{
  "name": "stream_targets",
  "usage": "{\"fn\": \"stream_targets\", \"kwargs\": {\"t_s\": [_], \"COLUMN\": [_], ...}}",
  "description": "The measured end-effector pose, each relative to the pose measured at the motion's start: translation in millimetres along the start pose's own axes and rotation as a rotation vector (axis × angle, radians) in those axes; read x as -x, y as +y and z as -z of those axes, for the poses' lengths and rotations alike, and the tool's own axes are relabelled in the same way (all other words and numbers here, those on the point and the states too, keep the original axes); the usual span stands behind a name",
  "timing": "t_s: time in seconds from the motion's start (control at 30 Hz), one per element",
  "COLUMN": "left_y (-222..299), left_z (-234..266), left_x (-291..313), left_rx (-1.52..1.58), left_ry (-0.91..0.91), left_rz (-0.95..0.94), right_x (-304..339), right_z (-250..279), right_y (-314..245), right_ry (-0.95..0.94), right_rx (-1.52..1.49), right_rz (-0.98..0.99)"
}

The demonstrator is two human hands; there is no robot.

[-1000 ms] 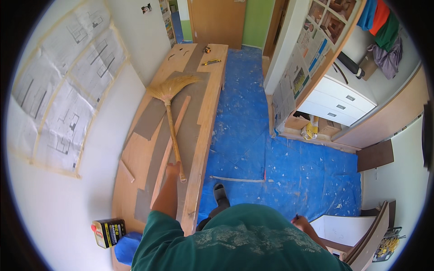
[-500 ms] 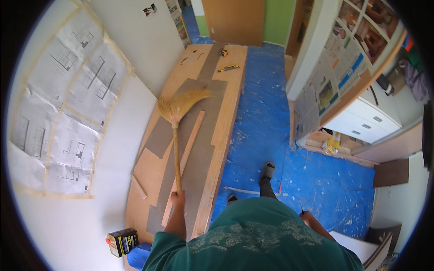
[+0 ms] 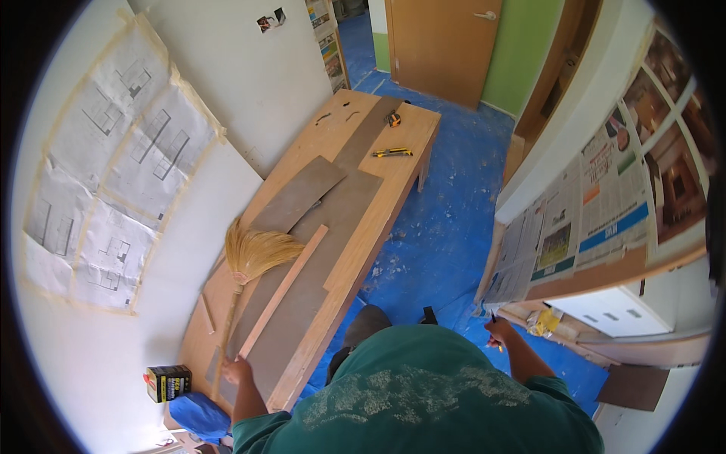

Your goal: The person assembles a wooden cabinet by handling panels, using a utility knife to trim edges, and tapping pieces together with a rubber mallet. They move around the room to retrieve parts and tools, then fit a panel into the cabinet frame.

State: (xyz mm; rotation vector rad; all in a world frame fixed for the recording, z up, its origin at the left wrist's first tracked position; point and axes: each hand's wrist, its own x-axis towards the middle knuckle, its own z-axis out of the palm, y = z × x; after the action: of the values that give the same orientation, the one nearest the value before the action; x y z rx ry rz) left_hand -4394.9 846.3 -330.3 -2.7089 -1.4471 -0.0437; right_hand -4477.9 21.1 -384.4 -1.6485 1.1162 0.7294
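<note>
My left hand [image 3: 237, 370] is closed round the handle of a straw broom [image 3: 261, 253]. Its bristles fan out over the workbench [image 3: 344, 295], on the side by the wall. Beside the broom a long wooden strip [image 3: 286, 289] lies across grey-brown sheets [image 3: 283, 327]. One smaller sheet [image 3: 299, 193] rests on top, its end slightly raised. Held out to my right over the floor, my right hand [image 3: 497, 331] grips a thin black-and-yellow stick, perhaps a pencil. A yellow utility knife [image 3: 392, 152] and a tape measure [image 3: 392, 119] lie toward the bench's far end.
A tin can [image 3: 168, 384] and a blue bundle [image 3: 199, 414] sit at the bench's near left end. Taped drawings [image 3: 113, 174] cover the left wall. Blue sheeting [image 3: 431, 242] covers the floor. Newspaper-covered cabinet [image 3: 575, 204] stands at right; a door [image 3: 439, 45] is ahead.
The broom has moved left and nearer me, uncovering the smaller sheet, which now lies further toward the far end. My right hand has risen forward, and my view has shifted.
</note>
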Motion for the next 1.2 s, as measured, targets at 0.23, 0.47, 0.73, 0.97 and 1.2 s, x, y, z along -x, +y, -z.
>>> {"fn": "stream_targets", "kwargs": {"t_s": [0.23,0.47,0.73,0.97,1.2], "left_y": [237.0,443.5,600.2,677.9,760.1], "left_z": [-13.7,-28.3,235.2,445.8,474.9], "left_x": [169.4,134.4,-18.2,-30.1,120.4], "left_rx": [0.374,0.658,0.736,0.494,1.345], "left_ry": [-0.32,-0.651,-0.728,-0.565,-1.246], "left_rz": [-0.846,-0.921,-1.067,-1.743,-2.187], "right_x": [-67.0,-94.9,-196.2,-286.3,-316.6], "right_z": [13.1,41.8,95.8,128.9,62.0], "right_y": [-112.3,-166.9,-197.3,-336.3,-649.0], "right_ry": [-0.015,-0.007,0.032,0.23,0.128], "right_rx": [0.086,0.077,-0.04,1.137,0.581], "right_rz": [0.154,0.357,-0.008,0.698,0.835]}}
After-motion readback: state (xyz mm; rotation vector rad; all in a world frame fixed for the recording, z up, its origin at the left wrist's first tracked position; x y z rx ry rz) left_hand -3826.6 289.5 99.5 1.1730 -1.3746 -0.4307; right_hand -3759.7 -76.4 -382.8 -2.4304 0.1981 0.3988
